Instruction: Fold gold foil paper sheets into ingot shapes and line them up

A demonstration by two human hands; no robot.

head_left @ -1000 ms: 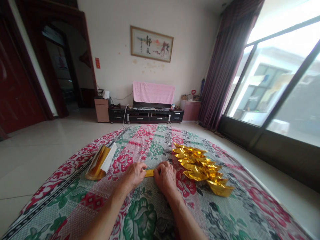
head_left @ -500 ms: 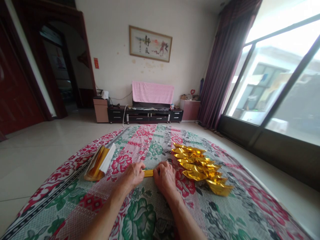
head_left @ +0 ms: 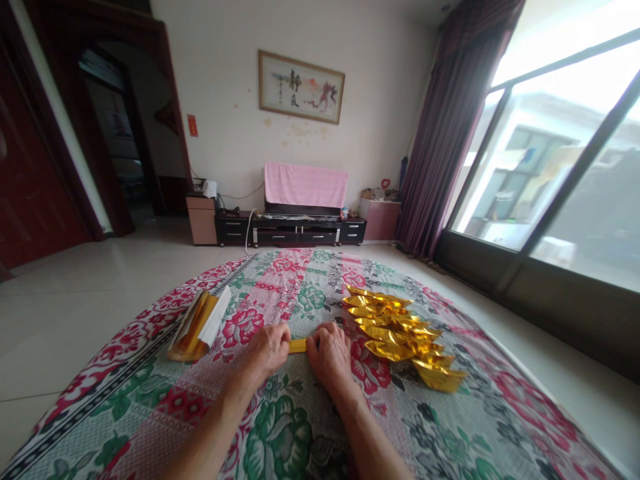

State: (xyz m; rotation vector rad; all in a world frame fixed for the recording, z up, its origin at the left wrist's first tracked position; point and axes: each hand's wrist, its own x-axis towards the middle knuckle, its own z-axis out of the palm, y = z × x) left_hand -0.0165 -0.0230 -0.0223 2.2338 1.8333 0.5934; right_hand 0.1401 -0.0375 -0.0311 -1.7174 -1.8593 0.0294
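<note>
A narrow folded strip of gold foil paper lies flat on the patterned cloth, its middle showing between my hands. My left hand is closed on its left end, fingers curled. Over the right end, my right hand is closed too, thumb side against the strip. Both ends are hidden under the fingers. To the right stand several folded gold paper ingots in overlapping rows. On the left rests a curled stack of gold paper sheets with white backs.
A floral cloth in pink, green and grey covers the rounded table. Beyond it, a low black cabinet stands by the wall with a pink towel draped above. A purple curtain hangs beside the large window at right.
Almost nothing differs. My left hand shifts very slightly at the strip's left end, while the right hand, the ingots and the paper stack stay in place.
</note>
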